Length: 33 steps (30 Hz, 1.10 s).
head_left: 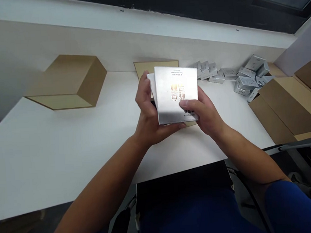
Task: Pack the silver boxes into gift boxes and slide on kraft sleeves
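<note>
Above the middle of the table, both hands hold a square silver tea box (176,86), its face turned up towards me. It bears gold characters and the words "WHITE TEA", which read upside down. My right hand (208,114) grips the box's right side, thumb pressed on its face. Along the left side and lower edge wraps my left hand (150,118). Behind the box's left edge shows a strip of another pale box (152,90), mostly hidden, against the left fingers. An open cardboard carton (155,64) stands beneath and behind the hands, largely covered by them.
A brown cardboard carton (64,75) lies at the left of the white table (75,147). Several small silver boxes (248,78) are heaped at the back right, with more in a row (209,71) along the wall. A large open carton (290,103) stands at the right edge.
</note>
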Available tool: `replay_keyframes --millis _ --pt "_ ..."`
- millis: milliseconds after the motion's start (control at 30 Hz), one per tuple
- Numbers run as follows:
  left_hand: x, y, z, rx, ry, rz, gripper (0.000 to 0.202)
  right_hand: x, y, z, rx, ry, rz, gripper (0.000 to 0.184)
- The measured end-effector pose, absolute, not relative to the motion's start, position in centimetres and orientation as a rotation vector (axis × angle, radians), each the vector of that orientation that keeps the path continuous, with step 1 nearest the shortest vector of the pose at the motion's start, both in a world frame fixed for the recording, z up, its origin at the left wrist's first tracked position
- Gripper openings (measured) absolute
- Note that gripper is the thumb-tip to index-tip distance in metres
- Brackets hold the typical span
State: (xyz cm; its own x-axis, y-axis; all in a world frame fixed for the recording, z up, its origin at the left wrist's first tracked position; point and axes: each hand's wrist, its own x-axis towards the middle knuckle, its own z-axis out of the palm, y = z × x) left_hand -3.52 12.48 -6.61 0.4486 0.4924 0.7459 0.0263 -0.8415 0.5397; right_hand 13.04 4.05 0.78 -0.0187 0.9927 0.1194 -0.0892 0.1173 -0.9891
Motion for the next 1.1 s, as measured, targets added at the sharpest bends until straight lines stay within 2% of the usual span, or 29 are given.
replay_keyframes --millis 133,300,500,600,800,967,1100 --pt "-3.2 12.6 -6.1 2.285 0.541 1.703 0.133 13.6 4.4 0.9 -1.054 -1.249 1.277 0.062" --pt "-3.7 13.2 -6.7 2.349 0.462 1.575 0.142 14.5 4.8 0.9 -1.1 -1.293 1.313 0.06" --pt "-4.4 13.3 -7.2 2.388 0.507 1.44 0.134 15.1 5.0 -0.3 -1.156 -1.193 1.291 0.065" --pt "-4.4 13.3 -7.4 2.373 0.524 1.43 0.135 15.2 5.0 -1.0 -1.167 -1.129 1.252 0.062" --pt "-4.0 13.3 -7.9 2.38 0.63 1.503 0.12 14.9 4.7 -2.7 -1.171 -0.938 1.234 0.056" --pt "-4.0 13.2 -7.7 2.418 0.616 1.549 0.127 14.5 4.2 -3.7 -1.125 -0.886 1.135 0.055" --pt "-4.2 12.9 -7.3 2.424 0.573 1.52 0.123 14.4 3.9 -3.8 -1.134 -0.898 1.127 0.057"
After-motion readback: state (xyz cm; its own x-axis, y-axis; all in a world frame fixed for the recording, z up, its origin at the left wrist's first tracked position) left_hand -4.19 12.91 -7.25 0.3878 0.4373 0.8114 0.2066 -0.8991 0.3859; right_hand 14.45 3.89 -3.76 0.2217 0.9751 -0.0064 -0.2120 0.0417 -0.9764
